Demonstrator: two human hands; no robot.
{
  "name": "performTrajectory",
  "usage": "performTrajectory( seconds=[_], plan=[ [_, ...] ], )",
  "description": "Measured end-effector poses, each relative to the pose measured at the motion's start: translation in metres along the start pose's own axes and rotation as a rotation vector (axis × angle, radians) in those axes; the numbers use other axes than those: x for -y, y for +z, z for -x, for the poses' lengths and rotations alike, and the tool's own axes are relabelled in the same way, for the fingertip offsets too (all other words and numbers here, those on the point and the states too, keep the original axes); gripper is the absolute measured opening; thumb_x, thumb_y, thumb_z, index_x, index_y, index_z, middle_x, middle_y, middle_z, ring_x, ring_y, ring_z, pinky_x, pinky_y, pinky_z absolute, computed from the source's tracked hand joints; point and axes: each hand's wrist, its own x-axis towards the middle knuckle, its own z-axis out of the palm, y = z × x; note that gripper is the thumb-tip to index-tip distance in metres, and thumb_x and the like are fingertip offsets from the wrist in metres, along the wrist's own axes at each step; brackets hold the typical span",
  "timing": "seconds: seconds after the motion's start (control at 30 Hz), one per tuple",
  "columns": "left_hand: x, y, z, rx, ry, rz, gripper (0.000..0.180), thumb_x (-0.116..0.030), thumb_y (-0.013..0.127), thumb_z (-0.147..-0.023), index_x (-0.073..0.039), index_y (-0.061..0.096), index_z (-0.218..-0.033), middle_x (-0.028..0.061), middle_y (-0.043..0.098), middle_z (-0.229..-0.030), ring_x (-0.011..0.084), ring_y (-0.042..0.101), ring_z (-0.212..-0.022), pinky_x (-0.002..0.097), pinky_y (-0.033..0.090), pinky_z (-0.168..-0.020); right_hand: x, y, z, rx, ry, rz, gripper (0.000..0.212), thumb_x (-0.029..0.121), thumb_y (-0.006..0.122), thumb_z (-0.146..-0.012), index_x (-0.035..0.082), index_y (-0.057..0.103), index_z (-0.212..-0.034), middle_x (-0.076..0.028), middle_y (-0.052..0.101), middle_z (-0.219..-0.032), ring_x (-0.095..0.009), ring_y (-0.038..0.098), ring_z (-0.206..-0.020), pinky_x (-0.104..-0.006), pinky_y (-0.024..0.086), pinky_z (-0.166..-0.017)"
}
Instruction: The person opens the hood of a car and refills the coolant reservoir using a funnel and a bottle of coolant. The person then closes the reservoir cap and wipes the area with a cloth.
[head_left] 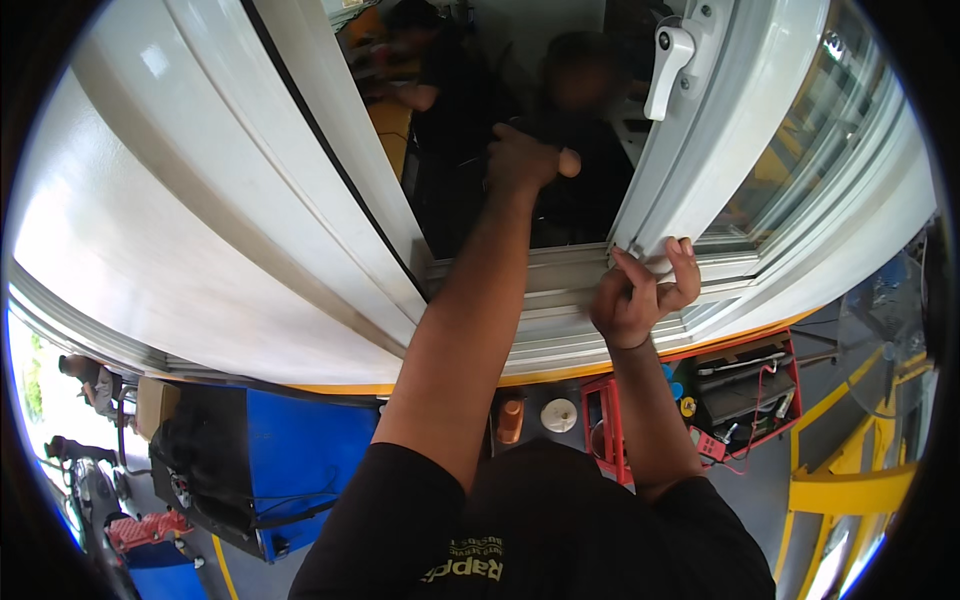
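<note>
White window sash (718, 125) mounted, adjustment apparently unfinished: right hand (632, 302) bent-fingered at its near end, left hand (522, 160) farther left; cannot tell whether either grips.

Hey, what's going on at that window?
A person has both bare hands at a white-framed window. The right hand has its fingers at the lower corner of the white sash, below the white lever handle. The left hand is stretched out at the window's dark middle; it's too dim to tell if it holds anything. A red tool cart stands below the window.
</note>
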Motion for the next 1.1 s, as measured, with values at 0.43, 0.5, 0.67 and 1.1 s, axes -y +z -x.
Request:
performTrajectory(
  seconds=[0.43,0.5,0.67,1.1],
  plan=[
    [0.021,-0.072,0.112,-0.328,0.515,0.265,0.047,-0.015,0.071,-0.086,0.005,0.054,-0.125,0.0316,0.071,-0.116,0.0462,0.07,-0.112,0.049,0.056,-0.093,0.0,-0.006,-0.011,0.041,0.023,-0.111,0.038,0.003,0.069,-0.07,0.02,0.078,-0.102,-0.012,0.05,-0.144,-0.034,0.044,-0.134,-0.0464,0.033,-0.107],
    [0.041,-0.084,0.171,-0.328,0.558,0.335,0.031,-0.006,0.073,-0.087,0.002,0.057,-0.113,0.0187,0.069,-0.103,0.0268,0.07,-0.097,0.0371,0.053,-0.086,0.005,-0.011,-0.015,0.051,0.055,-0.169,0.037,0.008,0.071,-0.07,0.015,0.077,-0.105,-0.015,0.05,-0.142,-0.037,0.043,-0.135,-0.049,0.033,-0.109],
    [0.173,-0.115,0.3,-0.131,0.5,0.792,0.039,0.01,0.063,-0.087,-0.005,0.045,-0.117,0.0106,0.069,-0.108,0.0172,0.068,-0.093,0.0336,0.055,-0.085,0.038,-0.016,-0.021,0.104,0.026,-0.332,0.037,0.007,0.071,-0.079,0.004,0.071,-0.116,-0.022,0.037,-0.149,-0.04,0.036,-0.142,-0.0521,0.037,-0.113],
    [0.499,-0.268,0.679,-0.761,-0.221,1.289,0.063,0.008,0.072,-0.09,0.005,0.047,-0.147,0.0182,0.067,-0.132,0.0294,0.068,-0.12,0.0397,0.054,-0.111,0.008,0.065,0.019,-0.073,-0.296,-0.005,0.072,0.067,0.075,-0.09,0.007,0.068,-0.128,-0.019,0.067,-0.125,-0.044,0.06,-0.122,-0.0592,0.048,-0.102]
  ],
)
